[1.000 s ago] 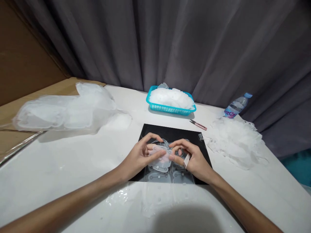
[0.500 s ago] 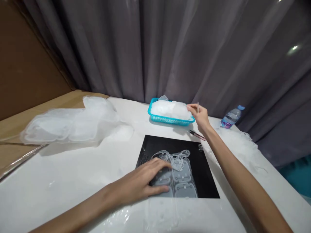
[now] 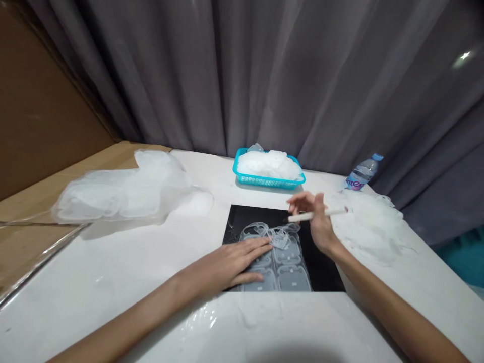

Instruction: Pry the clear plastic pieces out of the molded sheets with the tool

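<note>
Withdrawn from the basket, right hand grips a stick near mat's edge, left hand flat.

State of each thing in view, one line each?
Left hand: open, palm down over clear sheet
Right hand: gripping white stick
White stick: held, slightly blurred
Clear sheet: lying on black mat
Black mat: partly covered
Blue basket: heaped full
Bottle: capped
White pile: loose, heaped

Grey curtain across the far side, white table before it, brown panel at left, bright glint at far right
</note>
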The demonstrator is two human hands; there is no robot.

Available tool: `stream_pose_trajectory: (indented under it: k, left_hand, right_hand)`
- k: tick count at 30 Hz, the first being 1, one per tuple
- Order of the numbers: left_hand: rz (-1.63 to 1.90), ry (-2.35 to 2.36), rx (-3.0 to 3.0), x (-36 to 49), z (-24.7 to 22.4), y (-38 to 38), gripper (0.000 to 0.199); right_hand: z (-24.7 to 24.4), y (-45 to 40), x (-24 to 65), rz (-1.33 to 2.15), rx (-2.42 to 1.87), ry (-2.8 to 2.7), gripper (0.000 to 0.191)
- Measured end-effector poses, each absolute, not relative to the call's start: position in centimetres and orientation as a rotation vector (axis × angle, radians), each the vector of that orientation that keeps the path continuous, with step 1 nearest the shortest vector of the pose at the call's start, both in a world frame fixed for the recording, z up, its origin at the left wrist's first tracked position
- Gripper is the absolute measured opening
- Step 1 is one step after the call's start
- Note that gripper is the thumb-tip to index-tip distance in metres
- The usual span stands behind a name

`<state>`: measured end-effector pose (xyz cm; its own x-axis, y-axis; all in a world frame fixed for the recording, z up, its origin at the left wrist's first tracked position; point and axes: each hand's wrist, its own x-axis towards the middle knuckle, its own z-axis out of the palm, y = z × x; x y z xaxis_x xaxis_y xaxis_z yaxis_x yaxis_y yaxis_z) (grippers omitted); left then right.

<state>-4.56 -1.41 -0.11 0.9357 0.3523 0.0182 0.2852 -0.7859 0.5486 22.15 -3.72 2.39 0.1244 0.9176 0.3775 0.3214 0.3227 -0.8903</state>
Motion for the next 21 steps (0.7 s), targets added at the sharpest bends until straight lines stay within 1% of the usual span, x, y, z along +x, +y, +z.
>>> stream_pose_trajectory:
  k: [2, 4, 6, 9, 11, 13, 18, 21]
  left_hand:
    - [0.147, 0.458, 2.512, -4.5, 0.2, -0.8, 0.065]
    - [0.157, 0.457, 2.501, -4.7, 0.5, -0.2, 0.064]
    - [0.186, 0.452, 2.508, -4.9, 0.7, 0.1, 0.063]
    - [0.221, 0.465, 2.555, -5.0, 0.7, 0.3, 0.061]
    - [0.259, 0.490, 2.585, -4.8, 0.8, 0.2, 0.060]
    - [0.306, 0.536, 2.580, -4.4, 1.1, -0.1, 0.055]
    - [0.271, 0.533, 2.506, -3.0, 2.0, -1.4, 0.031]
    - [0.268, 0.457, 2.526, -1.1, 1.9, -2.1, 0.027]
  right_hand:
    - [0.9, -7.0, 21.8, 0.906, -1.147, -1.451, 0.077]
    - [0.2, -8.9, 22.0, 1.037, -1.142, -1.523, 0.065]
    - [0.2, -9.4, 22.5, 1.021, -1.183, -1.624, 0.050]
    - [0.9, -9.1, 23.8, 0.883, -1.241, -1.715, 0.028]
    - [1.3, -8.9, 24.6, 0.844, -1.260, -1.739, 0.019]
    - [1.4, -8.8, 25.3, 0.874, -1.274, -1.761, 0.015]
    - [1.0, -9.0, 26.1, 0.993, -1.253, -1.828, 0.010]
    - [0.9, -9.0, 26.4, 1.000, -1.203, -1.858, 0.010]
